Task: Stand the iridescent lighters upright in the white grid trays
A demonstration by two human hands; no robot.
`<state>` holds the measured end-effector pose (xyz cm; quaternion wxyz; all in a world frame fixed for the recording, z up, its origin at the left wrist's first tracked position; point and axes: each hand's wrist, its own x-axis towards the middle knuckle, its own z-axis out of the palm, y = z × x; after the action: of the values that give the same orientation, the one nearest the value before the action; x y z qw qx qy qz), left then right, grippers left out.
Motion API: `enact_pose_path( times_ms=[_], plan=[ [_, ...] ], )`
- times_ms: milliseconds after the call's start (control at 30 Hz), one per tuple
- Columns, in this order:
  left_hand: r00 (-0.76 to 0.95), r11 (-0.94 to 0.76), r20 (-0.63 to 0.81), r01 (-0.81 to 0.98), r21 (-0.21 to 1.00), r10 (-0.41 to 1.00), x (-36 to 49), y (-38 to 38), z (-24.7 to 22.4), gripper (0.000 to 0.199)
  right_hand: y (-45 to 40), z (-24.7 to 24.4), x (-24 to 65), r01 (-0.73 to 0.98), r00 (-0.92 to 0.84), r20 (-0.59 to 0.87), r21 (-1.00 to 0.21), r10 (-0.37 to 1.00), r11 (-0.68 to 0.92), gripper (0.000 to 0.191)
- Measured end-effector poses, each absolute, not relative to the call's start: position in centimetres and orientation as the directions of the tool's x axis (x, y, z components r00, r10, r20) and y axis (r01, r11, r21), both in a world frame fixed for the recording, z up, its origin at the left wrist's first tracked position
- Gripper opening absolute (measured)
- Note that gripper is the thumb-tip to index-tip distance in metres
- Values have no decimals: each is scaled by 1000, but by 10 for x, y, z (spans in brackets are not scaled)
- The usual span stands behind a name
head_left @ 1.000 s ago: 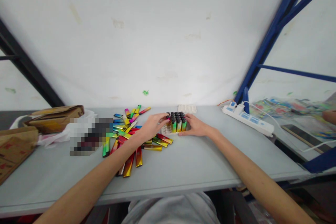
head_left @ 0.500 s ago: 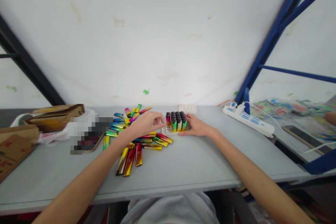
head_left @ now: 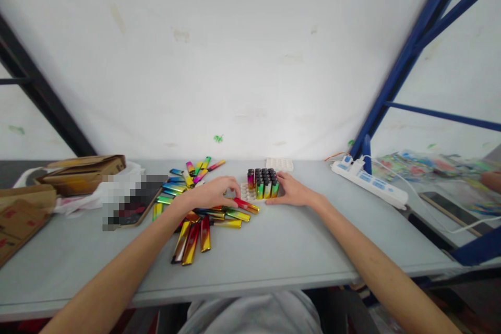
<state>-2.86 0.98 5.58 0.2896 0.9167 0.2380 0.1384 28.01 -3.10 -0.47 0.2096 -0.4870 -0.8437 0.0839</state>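
Note:
Shiny multicoloured lighters (head_left: 191,240) lie in a loose pile at left centre. My left hand (head_left: 213,193) is at the pile's right side, thumb and fingers closed on the end of a red and yellow lighter (head_left: 247,205). To its right, several lighters with black tops (head_left: 267,182) stand upright in a white tray (head_left: 247,194) with holes. The tray's left part has bare holes. My right hand (head_left: 291,189) grips the tray's right side, with the thumb at the front corner and the fingers towards the back.
Behind stands another white tray (head_left: 279,163) near the wall. At right lie a white power strip (head_left: 370,181) with cords and a phone (head_left: 456,213). Cardboard boxes (head_left: 82,175) and a partly blurred dark device (head_left: 143,201) are at left. A blue frame (head_left: 407,62) rises at right.
My left hand has come down and slightly back from the tray's left side to the red and yellow lighter and closed on its end. My right hand stays on the tray.

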Motion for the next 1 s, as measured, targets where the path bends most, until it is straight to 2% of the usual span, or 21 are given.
enact_pose_path(
  times_ms=[67, 133, 233, 333, 400, 500, 733, 900, 1000],
  plan=[
    [845, -690, 122, 332, 643, 521, -31, 7, 64, 22, -30, -5, 280, 780, -452, 268, -344, 851, 523, 79],
    [840, -616, 135, 267, 741, 526, -31, 4, 70, 21, -30, -5, 280, 776, -460, 269, -342, 846, 530, 79],
    [803, -434, 169, 120, 893, 571, -28, 0, 74, 22, -31, -4, 280, 779, -466, 263, -330, 845, 533, 79],
    [712, -259, 192, -15, 966, 675, -19, -3, 69, 27, -30, -4, 280, 781, -467, 263, -325, 844, 533, 78],
    [672, -162, 173, -80, 984, 720, -14, -5, 64, 30, -30, -4, 280, 776, -467, 266, -334, 843, 535, 78],
    [653, -62, 101, -82, 995, 750, -9, -8, 58, 32, -29, -4, 280, 771, -474, 263, -338, 840, 540, 78],
    [596, -15, 74, -104, 994, 799, -5, -2, 52, 36, -29, -5, 281, 774, -467, 270, -335, 842, 537, 77],
    [587, 105, -46, -66, 992, 808, -2, 3, 48, 49, -29, -5, 281, 777, -465, 264, -336, 845, 532, 77],
    [617, 139, -76, -55, 989, 784, 0, 2, 47, 46, -30, -5, 280, 776, -464, 269, -338, 844, 533, 75]
  ],
)
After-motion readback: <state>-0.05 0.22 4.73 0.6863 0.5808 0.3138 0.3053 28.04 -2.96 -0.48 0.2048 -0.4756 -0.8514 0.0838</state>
